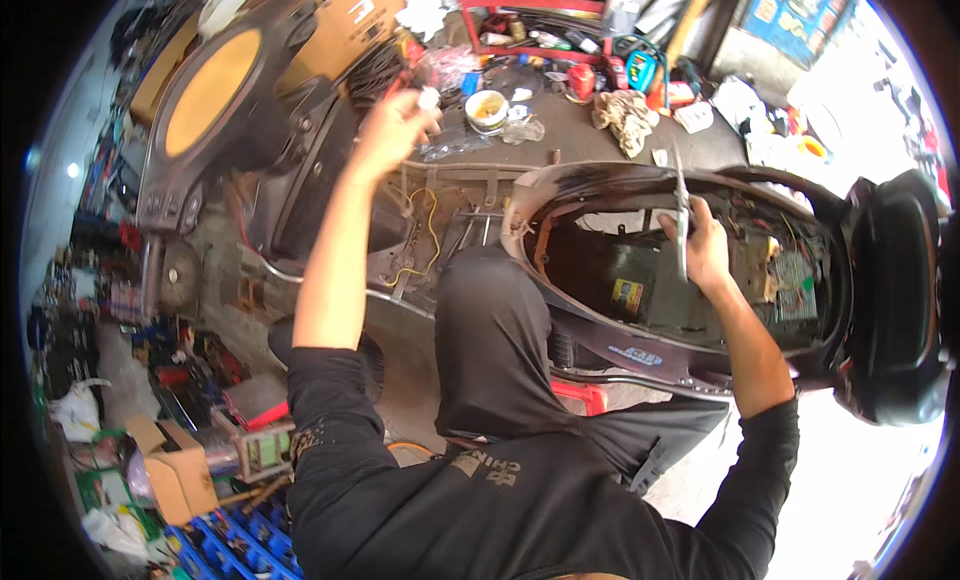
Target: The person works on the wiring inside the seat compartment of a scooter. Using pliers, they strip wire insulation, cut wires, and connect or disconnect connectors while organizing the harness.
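Partly curled, left fingers [403,102] around a small white item [429,99], right fingers [703,217] gripping a slim tool [682,232]

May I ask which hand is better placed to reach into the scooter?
Probably the right hand: over the open scooter, holding a slim tool; the left hand is near the white tub.
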Available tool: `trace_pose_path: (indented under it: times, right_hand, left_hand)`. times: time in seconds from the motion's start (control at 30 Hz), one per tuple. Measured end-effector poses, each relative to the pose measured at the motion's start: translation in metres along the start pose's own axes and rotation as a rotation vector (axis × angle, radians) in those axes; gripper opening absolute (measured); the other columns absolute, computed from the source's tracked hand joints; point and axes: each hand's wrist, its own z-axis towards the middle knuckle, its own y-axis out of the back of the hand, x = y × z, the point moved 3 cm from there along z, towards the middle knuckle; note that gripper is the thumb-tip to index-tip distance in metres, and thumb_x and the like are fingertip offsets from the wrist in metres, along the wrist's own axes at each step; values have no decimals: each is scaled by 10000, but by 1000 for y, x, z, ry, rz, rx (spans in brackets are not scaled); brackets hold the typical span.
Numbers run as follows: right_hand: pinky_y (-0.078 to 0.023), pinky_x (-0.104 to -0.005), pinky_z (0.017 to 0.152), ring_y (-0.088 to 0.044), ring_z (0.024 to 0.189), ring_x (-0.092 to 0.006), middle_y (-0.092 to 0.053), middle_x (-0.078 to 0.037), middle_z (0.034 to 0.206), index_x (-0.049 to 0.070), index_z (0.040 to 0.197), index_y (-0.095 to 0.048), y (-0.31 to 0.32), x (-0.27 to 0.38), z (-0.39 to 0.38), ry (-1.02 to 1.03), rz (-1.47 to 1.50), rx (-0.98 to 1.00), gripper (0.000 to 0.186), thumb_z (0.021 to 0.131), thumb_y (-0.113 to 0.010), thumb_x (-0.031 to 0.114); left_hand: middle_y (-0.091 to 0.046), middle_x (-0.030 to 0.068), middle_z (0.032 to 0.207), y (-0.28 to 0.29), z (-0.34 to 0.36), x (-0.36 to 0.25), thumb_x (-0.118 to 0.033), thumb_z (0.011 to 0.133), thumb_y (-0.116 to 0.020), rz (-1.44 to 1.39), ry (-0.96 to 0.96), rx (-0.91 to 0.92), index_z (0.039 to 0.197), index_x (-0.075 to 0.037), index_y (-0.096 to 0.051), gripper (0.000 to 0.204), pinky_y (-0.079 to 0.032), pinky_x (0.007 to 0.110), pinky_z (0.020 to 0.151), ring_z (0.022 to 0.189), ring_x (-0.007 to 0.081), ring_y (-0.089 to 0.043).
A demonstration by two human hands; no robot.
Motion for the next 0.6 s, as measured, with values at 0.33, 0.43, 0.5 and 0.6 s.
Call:
trace_pose_path:
  times: [0.33, 0.43, 0.5, 0.6]
  right_hand:
    - [-532, -379, 700, -689, 729, -263, -704, -168, 821, 28, 1182, -581, -7, -32, 3, -167, -34, -12, 523, 852, -785, 379]
    - [-528, -395, 709, -688, 756, -303, -699, -181, 847, 37, 1214, -578, -12, -53, 0, -102, -74, -54, 563, 845, -785, 408]
    - [-518, -413, 697, -671, 740, -309, -690, -171, 825, 47, 1225, -579, -22, -42, 6, -155, -66, 44, 574, 840, -786, 419]
    - [-521, -413, 698, -679, 746, -300, -692, -162, 816, 63, 1220, -582, -26, -30, 9, -174, -83, 104, 572, 827, -797, 418]
  left_hand:
    - [-676, 212, 1170, -13, -50, 206, -257, 863, -704, 602, 461, 10, 1233, -95, -623, 411, -499, 489, 913, 1107, 407, -629]
    - [-622, 292, 1245, -38, -52, 199, -256, 855, -731, 591, 509, -33, 1378, 21, -476, 644, -481, 486, 990, 1210, 427, -579]
    - [-669, 260, 1183, -34, -65, 221, -289, 848, -762, 426, 464, -34, 1301, 69, -549, 615, -503, 437, 962, 1147, 354, -639]
    - [-713, 42, 1010, -28, -53, 223, -244, 914, -733, -5, 505, 108, 1161, 12, -669, 360, -511, 272, 755, 879, 113, -655]
